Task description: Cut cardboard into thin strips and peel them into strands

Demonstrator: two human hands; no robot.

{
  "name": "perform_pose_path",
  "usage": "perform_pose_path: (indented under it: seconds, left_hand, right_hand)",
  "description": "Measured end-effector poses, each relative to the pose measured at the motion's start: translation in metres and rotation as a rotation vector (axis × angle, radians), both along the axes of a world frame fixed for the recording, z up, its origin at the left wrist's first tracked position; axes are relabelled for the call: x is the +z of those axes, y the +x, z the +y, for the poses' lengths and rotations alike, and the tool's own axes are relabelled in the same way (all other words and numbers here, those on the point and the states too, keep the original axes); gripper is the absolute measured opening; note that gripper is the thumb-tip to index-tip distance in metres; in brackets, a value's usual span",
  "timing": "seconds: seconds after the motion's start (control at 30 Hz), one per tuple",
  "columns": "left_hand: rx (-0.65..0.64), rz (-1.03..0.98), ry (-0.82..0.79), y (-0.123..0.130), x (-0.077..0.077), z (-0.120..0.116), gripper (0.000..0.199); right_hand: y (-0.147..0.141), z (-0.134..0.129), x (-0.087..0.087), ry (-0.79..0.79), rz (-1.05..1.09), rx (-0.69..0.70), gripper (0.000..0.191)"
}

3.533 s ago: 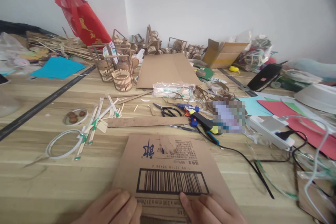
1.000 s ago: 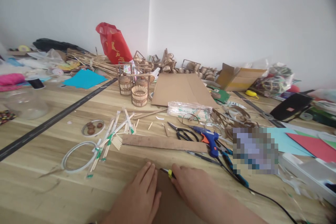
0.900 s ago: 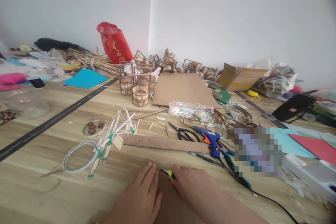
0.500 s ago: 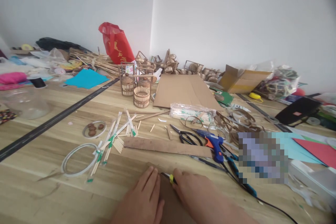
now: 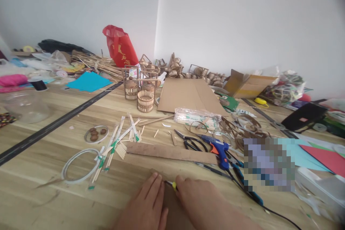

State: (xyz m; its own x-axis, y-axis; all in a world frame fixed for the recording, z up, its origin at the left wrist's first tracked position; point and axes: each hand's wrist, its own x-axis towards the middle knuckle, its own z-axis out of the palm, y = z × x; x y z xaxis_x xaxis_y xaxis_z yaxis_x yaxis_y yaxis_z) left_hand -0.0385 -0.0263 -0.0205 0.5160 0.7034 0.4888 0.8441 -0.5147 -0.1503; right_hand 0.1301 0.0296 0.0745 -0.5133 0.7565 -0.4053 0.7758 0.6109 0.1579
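- Brown flat cardboard piece (image 5: 171, 210) lies on the pale wood-grained table (image 5: 67, 208), on the near side of the long, narrow brown cardboard strip (image 5: 172, 153); it is partly hidden under both hands.
- Left hand (image 5: 147, 203), nearer than the strip, rests flat on the cardboard piece, its fingers straight, side by side and grasping nothing.
- Right hand (image 5: 199, 199), also nearer than the strip, has its fingers closed round a yellow-handled knife (image 5: 174, 185) with a slim blade. The blade points toward the left hand's fingertips; how deep its tip sits in the cardboard, I cannot tell.
- Thin wooden sticks in clear wrappers with green print (image 5: 113, 147) lie crossed by the strip's left end, with a white looped coil (image 5: 78, 180) farther left.
- Black-handled scissors (image 5: 181, 136) lie just beyond the strip's right half; a blue glue gun with an orange trigger (image 5: 223, 152) is beside its right end.
- Clear plastic packet of wrapped sticks (image 5: 198, 118) lies beyond the strip, and a large brown cardboard sheet (image 5: 190, 95) lies farther beyond.
- Small round slatted wooden basket (image 5: 146, 103) stands upright beyond the strip's left part.
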Motion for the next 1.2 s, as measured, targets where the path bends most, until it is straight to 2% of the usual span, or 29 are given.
perform_pose_path:
  seconds: [0.17,0.3,0.53,0.67,0.8,0.9,0.97,1.0,1.1,1.2]
  left_hand:
    - [0.001,-0.007,-0.075,-0.001,0.001,-0.002,0.043]
    - [-0.010,0.012,-0.074,-0.001,0.002,-0.003,0.042]
    - [0.003,0.014,-0.129,-0.002,-0.002,-0.005,0.045]
    - [0.008,0.001,-0.128,0.000,0.002,-0.008,0.044]
    - [0.017,-0.002,-0.076,0.004,0.009,-0.010,0.043]
    - [0.022,0.000,-0.143,0.008,0.017,-0.009,0.038]
    - [0.069,-0.017,-0.234,0.009,0.025,-0.003,0.037]
    - [0.134,-0.041,-0.272,0.009,0.030,0.003,0.043]
    - [0.121,-0.067,-0.179,0.007,0.041,0.026,0.053]
    - [0.154,-0.077,-0.119,0.008,0.039,0.052,0.046]
  right_hand:
    - [-0.002,0.001,0.006,-0.011,-0.027,0.030,0.032]
    - [-0.002,0.001,0.007,0.007,-0.030,0.041,0.032]
    - [0.012,0.000,-0.010,0.067,-0.031,0.026,0.029]
    - [0.029,-0.002,-0.016,0.073,-0.030,0.037,0.026]
    - [0.040,-0.006,-0.011,0.076,-0.041,0.065,0.024]
    - [0.037,-0.007,-0.001,0.063,-0.048,0.087,0.023]
    - [0.031,-0.008,0.006,0.054,-0.043,0.099,0.024]
    - [0.027,-0.009,0.009,0.050,-0.039,0.110,0.026]
    - [0.017,-0.010,0.016,0.035,-0.027,0.158,0.033]
    - [0.011,-0.010,0.018,0.024,-0.022,0.193,0.036]
